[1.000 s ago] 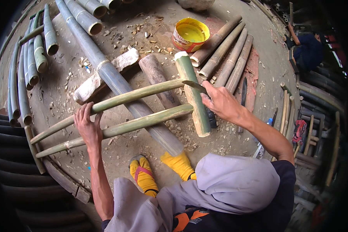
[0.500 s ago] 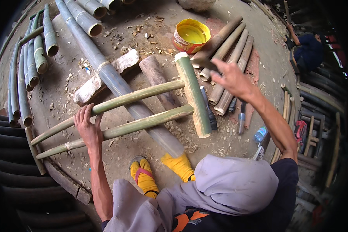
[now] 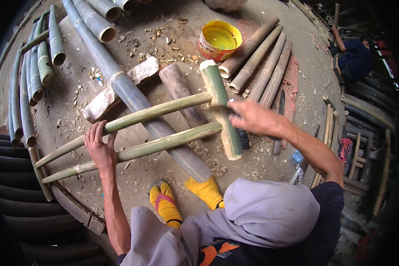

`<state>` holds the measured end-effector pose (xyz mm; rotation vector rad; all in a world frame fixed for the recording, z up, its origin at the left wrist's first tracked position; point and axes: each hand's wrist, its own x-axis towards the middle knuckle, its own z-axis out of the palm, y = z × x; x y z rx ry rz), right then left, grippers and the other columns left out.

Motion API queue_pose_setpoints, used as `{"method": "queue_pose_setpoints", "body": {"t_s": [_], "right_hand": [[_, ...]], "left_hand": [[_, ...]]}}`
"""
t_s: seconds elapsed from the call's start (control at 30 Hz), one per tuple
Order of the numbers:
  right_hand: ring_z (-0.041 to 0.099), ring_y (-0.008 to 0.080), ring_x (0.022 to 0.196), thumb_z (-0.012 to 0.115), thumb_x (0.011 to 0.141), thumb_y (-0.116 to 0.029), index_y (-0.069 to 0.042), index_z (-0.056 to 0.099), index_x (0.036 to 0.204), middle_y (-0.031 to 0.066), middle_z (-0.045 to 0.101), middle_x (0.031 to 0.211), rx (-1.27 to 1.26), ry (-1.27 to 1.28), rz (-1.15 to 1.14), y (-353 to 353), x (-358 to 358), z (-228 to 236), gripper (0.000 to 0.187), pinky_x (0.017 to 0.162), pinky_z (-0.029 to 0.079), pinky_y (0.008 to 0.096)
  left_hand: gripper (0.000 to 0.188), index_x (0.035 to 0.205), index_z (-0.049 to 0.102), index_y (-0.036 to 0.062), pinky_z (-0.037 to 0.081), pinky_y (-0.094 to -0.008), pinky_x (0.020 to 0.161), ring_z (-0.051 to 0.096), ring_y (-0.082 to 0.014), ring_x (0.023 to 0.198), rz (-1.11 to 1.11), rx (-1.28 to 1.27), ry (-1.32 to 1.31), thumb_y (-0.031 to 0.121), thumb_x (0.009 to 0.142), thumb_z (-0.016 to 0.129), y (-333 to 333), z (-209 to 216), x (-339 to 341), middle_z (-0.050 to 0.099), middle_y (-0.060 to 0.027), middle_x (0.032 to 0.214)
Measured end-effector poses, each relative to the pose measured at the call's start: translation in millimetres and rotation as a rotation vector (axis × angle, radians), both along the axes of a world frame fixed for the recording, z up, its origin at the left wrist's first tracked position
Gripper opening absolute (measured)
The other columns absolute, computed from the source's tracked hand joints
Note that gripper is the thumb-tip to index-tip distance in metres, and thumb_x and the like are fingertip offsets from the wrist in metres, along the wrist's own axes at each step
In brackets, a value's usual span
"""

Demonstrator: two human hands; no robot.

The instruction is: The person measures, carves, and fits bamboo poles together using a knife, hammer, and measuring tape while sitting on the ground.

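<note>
Grasping 1 rail (image 3: 164, 107) of a green bamboo frame (image 3: 173, 138) lying across a grey bamboo pole (image 3: 131, 93), the left hand (image 3: 102, 146) has its fingers curled, while the right hand (image 3: 258, 118) is blurred at the crosspiece (image 3: 230, 138), its grip impossible to tell, with 4 bamboo lengths (image 3: 258, 56) and a yellow tub (image 3: 213, 50) beyond.

Ladder-like green bamboo frame (image 3: 177, 138): lies slantwise over a long grey bamboo pole (image 3: 133, 94).
Two long rails (image 3: 164, 109): slim, smooth, closing together leftward.
Thick green crosspiece (image 3: 213, 82): caps their right ends, pale-cut top, lower edge shaved.
Thin brown crosspiece (image 3: 40, 172): spans their left ends.
</note>
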<state>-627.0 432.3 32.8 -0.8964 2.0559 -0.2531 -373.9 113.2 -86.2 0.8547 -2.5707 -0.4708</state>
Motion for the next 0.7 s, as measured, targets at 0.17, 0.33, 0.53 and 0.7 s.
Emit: {"method": "queue_pose_setpoints", "body": {"t_s": [0.17, 0.33, 0.53, 0.7], "right_hand": [[0.054, 0.0203, 0.048, 0.048, 0.091, -0.016, 0.003, 0.053, 0.106, 0.0104, 0.054, 0.057, -0.368, 0.274, -0.250, 15.7, 14.0, 1.5, 0.025, 0.043, 0.043, 0.0366], [0.061, 0.0257, 0.066, 0.046, 0.089, -0.013, 0.003, 0.046, 0.124, 0.0184, 0.062, 0.078, -0.417, 0.573, -0.709, 65.9, 2.9, -7.1, 0.037, 0.062, 0.049, 0.0401], [0.049, 0.0403, 0.117, 0.054, 0.078, -0.002, -0.001, 0.024, 0.143, 0.0304, 0.043, 0.130, -0.306, 0.862, -0.750, 184.1, -19.0, -107.7, 0.071, 0.098, 0.040, 0.0428], [0.047, 0.0479, 0.114, 0.059, 0.076, 0.004, -0.008, 0.025, 0.144, 0.0347, 0.043, 0.128, -0.228, 0.658, -0.877, 206.6, 2.8, -141.0, 0.077, 0.099, 0.039, 0.0473]], "left_hand": [[0.042, 0.113, 0.062, 0.0119, 0.031, -0.0416, 0.105, 0.051, -0.0261, 0.115, -0.010, -0.006, 0.007, 0.016, 0.072, 0.075, -3.3, 0.8, 0.7, 0.060, -0.0066, 0.115], [0.042, 0.115, 0.062, 0.0109, 0.034, -0.0394, 0.103, 0.050, -0.0275, 0.114, -0.001, 0.008, -0.041, 0.016, 0.074, 0.073, -1.3, 2.7, 0.6, 0.060, -0.0076, 0.118], [0.041, 0.114, 0.061, 0.0103, 0.030, -0.0411, 0.105, 0.051, -0.0271, 0.113, -0.037, 0.043, -0.016, 0.014, 0.074, 0.073, 1.3, 0.1, -4.4, 0.060, -0.0073, 0.115], [0.043, 0.115, 0.061, 0.0100, 0.033, -0.0397, 0.102, 0.050, -0.0277, 0.113, -0.030, 0.001, -0.018, 0.016, 0.075, 0.072, -7.2, -7.1, 4.7, 0.060, -0.0076, 0.117]]}}
